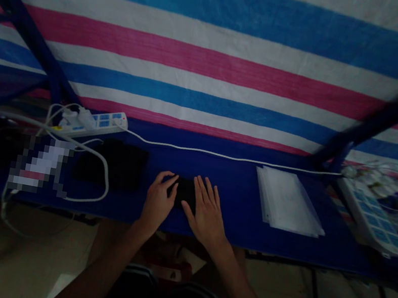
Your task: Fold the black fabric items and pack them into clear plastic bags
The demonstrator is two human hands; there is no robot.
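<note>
A small dark flat object point(184, 191) lies on the blue table point(233, 216) near its front edge, too dark to name. My left hand point(157, 202) rests at its left side with fingers curled against it. My right hand point(205, 212) lies flat over its right side with fingers stretched out and spread. Neither hand lifts it.
A black pad or cloth point(114, 162) lies left of the hands, with a white power strip point(91, 122) and looping white cable point(101, 178) behind it. A stack of clear plastic sheets point(288, 200) sits to the right, a second power strip point(371, 218) beyond. Striped tarp point(215, 59) hangs behind.
</note>
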